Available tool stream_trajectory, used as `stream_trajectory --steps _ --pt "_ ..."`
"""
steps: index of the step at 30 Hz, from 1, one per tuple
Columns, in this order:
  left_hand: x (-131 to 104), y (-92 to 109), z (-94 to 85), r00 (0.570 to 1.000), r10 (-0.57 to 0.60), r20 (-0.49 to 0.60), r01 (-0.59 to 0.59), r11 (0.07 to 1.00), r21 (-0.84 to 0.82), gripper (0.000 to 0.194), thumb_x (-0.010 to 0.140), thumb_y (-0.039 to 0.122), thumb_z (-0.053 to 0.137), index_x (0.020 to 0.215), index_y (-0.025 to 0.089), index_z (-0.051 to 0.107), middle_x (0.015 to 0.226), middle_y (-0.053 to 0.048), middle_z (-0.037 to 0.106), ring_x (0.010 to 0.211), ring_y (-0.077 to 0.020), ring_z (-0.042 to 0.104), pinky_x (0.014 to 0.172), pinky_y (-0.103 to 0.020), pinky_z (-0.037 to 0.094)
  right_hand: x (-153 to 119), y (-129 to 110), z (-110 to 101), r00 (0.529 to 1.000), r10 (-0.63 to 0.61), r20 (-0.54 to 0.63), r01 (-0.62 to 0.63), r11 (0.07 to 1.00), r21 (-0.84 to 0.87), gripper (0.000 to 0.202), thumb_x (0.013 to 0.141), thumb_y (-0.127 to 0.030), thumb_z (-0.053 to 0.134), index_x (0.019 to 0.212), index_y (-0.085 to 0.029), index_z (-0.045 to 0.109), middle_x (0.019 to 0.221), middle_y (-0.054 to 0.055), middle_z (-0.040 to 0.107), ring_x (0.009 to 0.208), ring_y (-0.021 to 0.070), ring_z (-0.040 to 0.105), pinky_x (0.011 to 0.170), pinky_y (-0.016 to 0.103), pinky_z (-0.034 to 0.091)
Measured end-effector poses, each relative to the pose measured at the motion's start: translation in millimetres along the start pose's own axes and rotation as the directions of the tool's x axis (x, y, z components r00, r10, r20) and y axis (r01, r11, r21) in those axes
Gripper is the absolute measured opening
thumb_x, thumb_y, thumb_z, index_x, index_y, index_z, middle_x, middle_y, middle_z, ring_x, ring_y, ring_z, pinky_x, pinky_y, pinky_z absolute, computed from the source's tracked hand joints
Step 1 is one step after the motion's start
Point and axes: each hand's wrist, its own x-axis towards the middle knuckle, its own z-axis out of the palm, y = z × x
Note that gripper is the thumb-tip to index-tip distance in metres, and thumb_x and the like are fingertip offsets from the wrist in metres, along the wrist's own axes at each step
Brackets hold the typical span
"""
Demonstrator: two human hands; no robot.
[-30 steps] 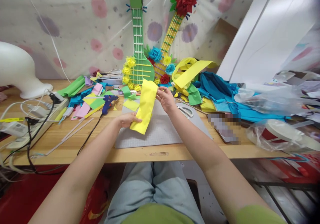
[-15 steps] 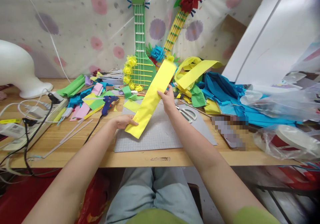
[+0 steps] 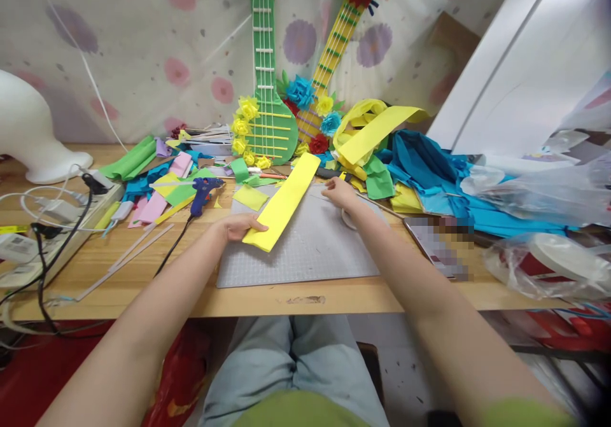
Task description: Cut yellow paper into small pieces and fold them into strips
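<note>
My left hand (image 3: pixel 244 226) pinches the lower end of a long yellow paper strip (image 3: pixel 289 204), thumb on top. The strip slants up to the right over a grey cutting mat (image 3: pixel 305 255). To the right of its upper end, my right hand (image 3: pixel 338 193) is off the strip, over the mat's upper part. Its fingers are drawn together and curled down; what lies between them is too small to make out. A pair of scissors (image 3: pixel 348 219) lies partly hidden under my right wrist.
A blue glue gun (image 3: pixel 204 195) and coloured paper scraps lie left of the mat. Behind stand a green paper instrument (image 3: pixel 271 128) and a yellow one (image 3: pixel 334 45) with paper flowers. Blue paper (image 3: pixel 429 172), a phone (image 3: pixel 434 245) and a bagged cup (image 3: pixel 548 265) are on the right.
My right hand has let go of the yellow strip and moved right, towards the scissors. The strip's upper end has dropped lower and left, while my left hand keeps its hold.
</note>
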Motion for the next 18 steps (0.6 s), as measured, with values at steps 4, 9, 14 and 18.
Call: stream_trajectory --steps 4,9,14,18 --pt "-1.5 -0.6 1.9 0.999 0.053 0.007 -0.052 0.997 -0.053 0.045 0.062 0.010 0.069 0.106 0.011 0.059 0.091 -0.010 0.070 0.079 -0.0174 0.066 0.074 -0.026 0.049 -27.9 36.1 -31.3 0.994 0.015 0.113 0.033 0.907 -0.419 0.028 0.068 -0.020 0.058 0.095 -0.014 0.055 0.103 0.016 0.060 0.093 0.0274 0.056 0.073 0.033 0.043" --pt "-1.3 -1.0 1.9 0.994 0.109 -0.014 -0.110 0.990 -0.089 0.043 0.068 0.009 0.062 0.111 0.010 0.057 0.091 -0.011 0.070 0.080 -0.0167 0.066 0.069 -0.021 0.050 -47.0 53.7 -31.6 0.986 -0.052 0.159 0.134 0.812 -0.568 0.035 0.069 -0.025 0.058 0.100 -0.009 0.055 0.107 0.022 0.056 0.103 0.0304 0.052 0.080 0.034 0.041" --pt "-1.5 0.1 1.1 0.992 0.116 -0.043 -0.119 0.991 -0.068 0.044 0.068 0.013 0.062 0.112 0.010 0.057 0.089 -0.010 0.070 0.080 -0.0174 0.066 0.067 -0.021 0.050 -42.1 50.1 -21.0 0.997 0.018 0.077 0.030 0.819 -0.573 0.039 0.070 -0.030 0.057 0.101 -0.006 0.056 0.102 0.022 0.060 0.098 0.0289 0.057 0.077 0.033 0.042" --pt "-3.7 2.7 5.1 0.996 0.044 -0.072 -0.045 0.999 -0.012 0.044 0.061 0.011 0.068 0.104 0.010 0.061 0.088 -0.010 0.071 0.076 -0.0189 0.066 0.072 -0.026 0.050 -40.6 49.8 -36.8 0.987 0.110 0.119 -0.039 0.873 -0.487 0.026 0.066 -0.034 0.061 0.081 -0.012 0.061 0.089 0.016 0.063 0.084 0.0263 0.060 0.066 0.031 0.043"
